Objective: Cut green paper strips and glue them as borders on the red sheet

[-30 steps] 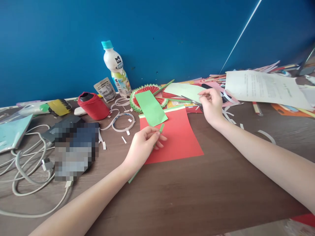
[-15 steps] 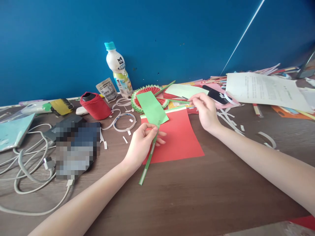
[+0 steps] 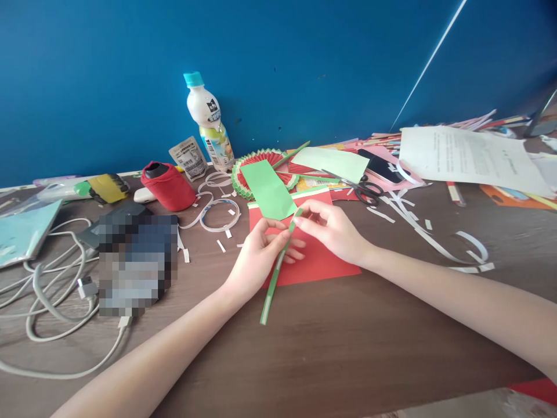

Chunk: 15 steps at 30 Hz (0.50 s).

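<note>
Lower frame: wooden table (image 3: 348,348); loose cables (image 3: 52,302) lie at lower left. Centre frame: a narrow green paper strip (image 3: 270,293) runs diagonally, its lower end free above the table and its upper end over the red sheet (image 3: 317,267). The left hand (image 3: 261,255) is closed in a pinch on the strip's middle, other fingers loosely spread. The right hand (image 3: 333,229) pinches the strip's upper tip between thumb and forefinger. Just beyond, a green rectangle (image 3: 267,188) overlaps the red sheet's far edge. Scissors (image 3: 357,186) lie right of centre, apart from both hands. Farthest back, a pleated watermelon fan (image 3: 261,157) lies beside an upright bottle (image 3: 209,122) at the blue wall (image 3: 304,58).
</note>
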Motion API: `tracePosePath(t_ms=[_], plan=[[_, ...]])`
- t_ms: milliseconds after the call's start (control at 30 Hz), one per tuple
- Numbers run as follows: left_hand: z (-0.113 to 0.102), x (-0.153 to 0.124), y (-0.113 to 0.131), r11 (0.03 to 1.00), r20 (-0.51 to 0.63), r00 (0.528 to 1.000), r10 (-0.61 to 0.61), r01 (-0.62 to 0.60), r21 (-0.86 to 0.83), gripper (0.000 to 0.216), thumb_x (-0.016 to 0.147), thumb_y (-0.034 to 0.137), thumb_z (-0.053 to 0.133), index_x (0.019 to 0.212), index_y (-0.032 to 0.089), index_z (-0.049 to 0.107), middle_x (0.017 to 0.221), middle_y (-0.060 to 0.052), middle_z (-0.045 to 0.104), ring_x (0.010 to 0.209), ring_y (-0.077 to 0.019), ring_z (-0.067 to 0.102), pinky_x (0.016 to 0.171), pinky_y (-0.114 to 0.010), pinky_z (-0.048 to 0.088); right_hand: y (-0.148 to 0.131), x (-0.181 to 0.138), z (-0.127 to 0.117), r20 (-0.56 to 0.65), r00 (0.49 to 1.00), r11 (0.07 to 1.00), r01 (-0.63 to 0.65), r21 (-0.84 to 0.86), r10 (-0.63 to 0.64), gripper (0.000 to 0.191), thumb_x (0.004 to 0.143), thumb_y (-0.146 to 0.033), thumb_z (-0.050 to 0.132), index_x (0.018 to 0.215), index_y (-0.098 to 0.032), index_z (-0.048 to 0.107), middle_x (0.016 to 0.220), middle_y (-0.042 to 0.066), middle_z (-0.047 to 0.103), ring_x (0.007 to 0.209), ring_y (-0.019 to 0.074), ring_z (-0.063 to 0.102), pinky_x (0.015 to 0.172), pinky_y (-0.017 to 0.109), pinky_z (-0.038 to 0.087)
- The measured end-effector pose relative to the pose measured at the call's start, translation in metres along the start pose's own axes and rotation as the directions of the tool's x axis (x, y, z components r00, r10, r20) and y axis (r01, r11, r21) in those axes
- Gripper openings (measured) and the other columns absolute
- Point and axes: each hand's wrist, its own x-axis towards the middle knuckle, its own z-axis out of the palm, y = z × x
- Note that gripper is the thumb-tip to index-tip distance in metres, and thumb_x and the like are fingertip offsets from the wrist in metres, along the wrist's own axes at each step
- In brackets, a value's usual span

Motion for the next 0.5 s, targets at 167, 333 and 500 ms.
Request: tracePosePath(t_ms=[167, 333, 500], plan=[[-0.002, 0.000, 0.003, 0.997, 0.056, 0.996, -0.069, 0.067, 0.048, 0.012, 0.084, 0.024, 0.052, 0.090, 0.014, 0.048, 0.088, -0.009, 0.071, 0.072, -0.0146, 0.067, 0.071, -0.030, 0.053, 0.011, 0.009, -0.009, -0.221, 0.975, 0.999, 0.003, 0.037, 0.005, 0.013, 0.082, -0.028, 0.052, 0.073, -0.019, 0.053, 0.072, -0.002, 0.053, 0.070, 0.0119, 0.049, 0.067, 0.028, 0.037], [-0.002, 0.000, 0.005, 0.993, 0.062, 0.993, -0.102, 0.097, 0.072, 0.010, 0.082, 0.019, 0.051, 0.083, 0.011, 0.056, 0.085, -0.010, 0.071, 0.069, -0.0147, 0.066, 0.068, -0.029, 0.053, 0.022, 0.015, -0.012, -0.221, 0.975, 0.983, 0.004, 0.183, 0.037, 0.014, 0.079, -0.028, 0.056, 0.069, -0.019, 0.051, 0.066, -0.003, 0.052, 0.065, 0.0108, 0.048, 0.063, 0.026, 0.037], [-0.003, 0.001, 0.004, 0.994, 0.046, 0.993, -0.111, 0.110, 0.026, 0.011, 0.081, 0.022, 0.055, 0.078, 0.011, 0.057, 0.079, -0.008, 0.071, 0.064, -0.0143, 0.066, 0.063, -0.027, 0.052, 0.029, 0.019, -0.016, -0.326, 0.945, 0.964, 0.068, 0.259, 0.021, 0.012, 0.082, -0.030, 0.049, 0.077, -0.020, 0.052, 0.074, 0.000, 0.052, 0.063, 0.0110, 0.048, 0.057, 0.027, 0.036]])
